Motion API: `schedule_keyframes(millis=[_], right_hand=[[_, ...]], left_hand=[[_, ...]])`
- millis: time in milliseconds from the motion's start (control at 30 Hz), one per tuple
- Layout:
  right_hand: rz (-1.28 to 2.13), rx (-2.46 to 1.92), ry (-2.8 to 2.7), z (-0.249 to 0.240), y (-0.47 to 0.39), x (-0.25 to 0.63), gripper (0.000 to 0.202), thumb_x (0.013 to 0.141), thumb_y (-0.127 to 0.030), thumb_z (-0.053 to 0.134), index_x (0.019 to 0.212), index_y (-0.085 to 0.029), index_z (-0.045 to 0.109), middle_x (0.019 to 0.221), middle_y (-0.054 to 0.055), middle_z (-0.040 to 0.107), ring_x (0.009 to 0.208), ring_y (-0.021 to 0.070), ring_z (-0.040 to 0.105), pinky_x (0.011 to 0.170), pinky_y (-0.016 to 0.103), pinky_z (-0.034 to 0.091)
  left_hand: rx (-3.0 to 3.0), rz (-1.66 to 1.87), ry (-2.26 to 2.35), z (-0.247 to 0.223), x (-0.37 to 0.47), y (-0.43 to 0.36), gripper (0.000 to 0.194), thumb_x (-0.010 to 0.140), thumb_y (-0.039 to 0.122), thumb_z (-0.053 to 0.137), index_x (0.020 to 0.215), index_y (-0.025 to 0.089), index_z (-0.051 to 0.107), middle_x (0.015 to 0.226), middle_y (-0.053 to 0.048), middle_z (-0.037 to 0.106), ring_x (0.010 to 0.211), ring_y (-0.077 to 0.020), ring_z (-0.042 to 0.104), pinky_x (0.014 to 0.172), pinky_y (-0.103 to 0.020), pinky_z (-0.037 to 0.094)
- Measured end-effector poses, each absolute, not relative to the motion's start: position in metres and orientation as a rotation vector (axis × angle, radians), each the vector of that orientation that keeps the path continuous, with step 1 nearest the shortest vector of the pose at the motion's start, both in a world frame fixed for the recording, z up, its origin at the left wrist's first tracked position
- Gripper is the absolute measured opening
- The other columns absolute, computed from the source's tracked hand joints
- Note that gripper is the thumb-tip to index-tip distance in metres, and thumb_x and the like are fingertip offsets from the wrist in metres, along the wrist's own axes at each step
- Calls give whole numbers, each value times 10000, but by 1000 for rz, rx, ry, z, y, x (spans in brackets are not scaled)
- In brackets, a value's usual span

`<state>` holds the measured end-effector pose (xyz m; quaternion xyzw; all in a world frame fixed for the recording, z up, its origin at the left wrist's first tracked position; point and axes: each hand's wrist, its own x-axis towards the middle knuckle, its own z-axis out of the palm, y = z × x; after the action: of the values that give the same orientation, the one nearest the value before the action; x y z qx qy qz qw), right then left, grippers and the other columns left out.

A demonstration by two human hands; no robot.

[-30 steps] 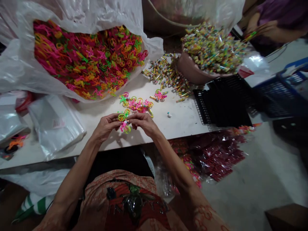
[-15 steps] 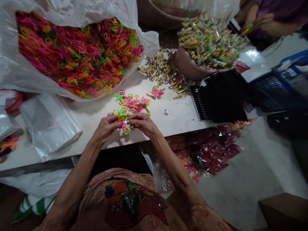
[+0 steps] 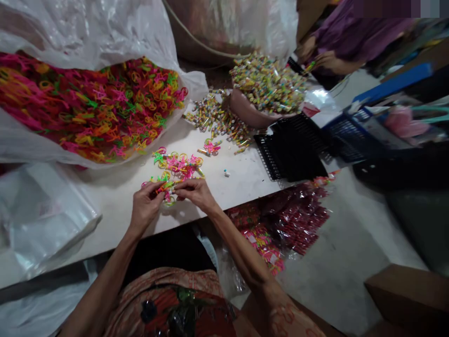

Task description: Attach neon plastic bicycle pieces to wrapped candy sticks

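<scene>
Head view: left hand [image 3: 145, 205] and right hand [image 3: 197, 192] (two) pinch one colourful plastic cluster [image 3: 168, 187].

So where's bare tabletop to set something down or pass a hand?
On the white table: left, between the left hand and clear bags; right, between the right hand and black trays, broken by a small white piece. Crowded: just beyond the hands, with plastic toys; farther back, with tubes beside the bowl.
</scene>
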<state>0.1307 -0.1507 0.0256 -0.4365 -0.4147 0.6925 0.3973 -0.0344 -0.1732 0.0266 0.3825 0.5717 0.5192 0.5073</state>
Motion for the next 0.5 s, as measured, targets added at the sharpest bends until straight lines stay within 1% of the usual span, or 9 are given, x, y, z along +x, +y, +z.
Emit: schedule_keyframes(millis=[67,133,267,367,500], right_hand=[[1715,-1125,-1066,29,-147,133,316,533,-407,864,692,-163,744,535,-22,649,491,87,587,551,233,503],[1722,-1119,-1048,32,-142,137,325,528,-410,865,702,-164,742,541,-25,651,506,89,593,569,238,508],[1815,-1062,-900,34,-134,145,362,464,-383,899,703,-162,739,591,-21,679,525,83,601,583,239,510],[1872,-1010,-806,31,-133,148,368,442,-352,915,712,-168,744,637,-16,702,541,79,611,601,238,517],[1884,-987,-803,27,-137,149,333,477,-330,910,719,-170,748,634,-19,701,546,79,614,610,239,525]], left_hand=[[913,1237,1379,24,-32,-167,317,496,268,840,792,174,777,709,-15,703,624,-128,605,558,-225,511],[806,1203,1338,23,-29,-161,390,467,301,867,812,149,770,714,-28,714,601,-133,608,554,-243,519],[608,1177,1196,28,-23,-152,487,384,289,917,823,143,762,737,-47,737,608,-134,630,586,-248,531],[540,1148,1091,34,-20,-151,480,373,260,926,810,153,758,754,-51,744,628,-137,651,622,-252,542],[526,1147,1087,40,-17,-154,463,368,243,929,788,156,755,756,-44,750,645,-131,662,630,-234,546]])
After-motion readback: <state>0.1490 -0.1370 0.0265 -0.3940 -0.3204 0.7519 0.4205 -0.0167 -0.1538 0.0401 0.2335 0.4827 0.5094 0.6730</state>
